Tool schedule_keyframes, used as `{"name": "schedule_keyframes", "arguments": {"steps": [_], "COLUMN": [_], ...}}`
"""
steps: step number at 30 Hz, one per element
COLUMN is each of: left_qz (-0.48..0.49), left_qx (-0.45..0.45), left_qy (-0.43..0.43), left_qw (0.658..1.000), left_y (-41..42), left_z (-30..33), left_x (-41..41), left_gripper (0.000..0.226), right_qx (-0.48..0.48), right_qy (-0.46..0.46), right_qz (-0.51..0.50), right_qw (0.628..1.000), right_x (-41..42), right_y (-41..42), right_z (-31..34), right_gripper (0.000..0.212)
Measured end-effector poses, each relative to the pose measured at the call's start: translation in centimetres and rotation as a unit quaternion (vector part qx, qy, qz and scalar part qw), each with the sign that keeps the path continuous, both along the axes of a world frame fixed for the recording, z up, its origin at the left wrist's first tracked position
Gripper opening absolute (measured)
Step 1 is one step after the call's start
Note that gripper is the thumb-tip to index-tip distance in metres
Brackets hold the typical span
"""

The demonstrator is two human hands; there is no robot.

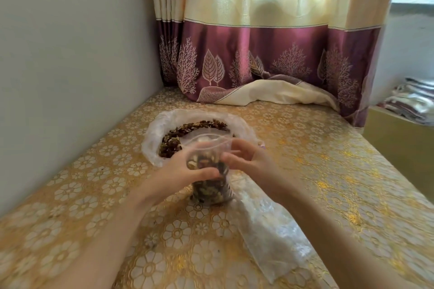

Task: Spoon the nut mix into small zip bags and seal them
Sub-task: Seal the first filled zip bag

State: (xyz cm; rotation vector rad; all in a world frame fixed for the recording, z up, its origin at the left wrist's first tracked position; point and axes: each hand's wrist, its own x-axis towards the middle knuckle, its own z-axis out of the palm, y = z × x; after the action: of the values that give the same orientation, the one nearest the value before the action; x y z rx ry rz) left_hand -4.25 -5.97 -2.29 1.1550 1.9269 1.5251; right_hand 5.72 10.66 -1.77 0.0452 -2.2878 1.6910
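Note:
A small clear zip bag (212,190), well filled with nut mix, stands upright on the table in front of me. My left hand (185,170) grips its left side, thumb across the front. My right hand (244,156) pinches the bag's upper right part near the mouth, which looks open. Behind it lies a large clear plastic bag (159,134), rolled open, holding the dark nut mix (185,130). No spoon is visible.
A pile of empty clear zip bags (270,230) lies on the gold flowered tablecloth (94,195) under my right forearm. A wall runs along the left; a cream and purple curtain (258,61) hangs at the back. The table edge drops off at right.

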Motion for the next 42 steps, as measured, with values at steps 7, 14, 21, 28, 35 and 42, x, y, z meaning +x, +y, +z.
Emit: {"name": "schedule_keyframes", "arguments": {"steps": [7,14,21,28,35,42], "left_qz": [0.038,-0.046,-0.117,-0.03,0.018,0.058], "left_qx": [0.013,0.049,0.077,0.104,0.143,0.168], "left_qy": [-0.034,-0.097,-0.167,-0.139,-0.164,-0.163], "left_qw": [0.999,0.993,0.976,0.984,0.976,0.97], "left_y": [0.2,1.5,2.5,3.1,3.1,2.6], "left_z": [-0.2,1.4,0.2,-0.3,-0.3,0.4], "left_x": [0.0,0.2,0.5,0.8,1.2,1.5], "left_gripper": [0.049,0.052,0.034,0.032,0.03,0.021], "right_qx": [-0.058,-0.116,-0.168,-0.151,-0.193,-0.268], "right_qy": [-0.028,0.025,0.034,0.046,0.055,0.039], "right_qz": [-0.018,-0.044,-0.057,-0.131,-0.115,-0.101], "right_qw": [0.998,0.992,0.983,0.979,0.973,0.957], "right_x": [0.2,0.5,1.5,0.9,1.6,2.2], "right_y": [-0.6,0.2,0.9,0.8,0.8,0.6], "right_z": [-1.0,0.1,-1.8,-1.3,-0.1,0.4], "right_gripper": [0.03,0.037,0.016,0.017,0.024,0.031]}}
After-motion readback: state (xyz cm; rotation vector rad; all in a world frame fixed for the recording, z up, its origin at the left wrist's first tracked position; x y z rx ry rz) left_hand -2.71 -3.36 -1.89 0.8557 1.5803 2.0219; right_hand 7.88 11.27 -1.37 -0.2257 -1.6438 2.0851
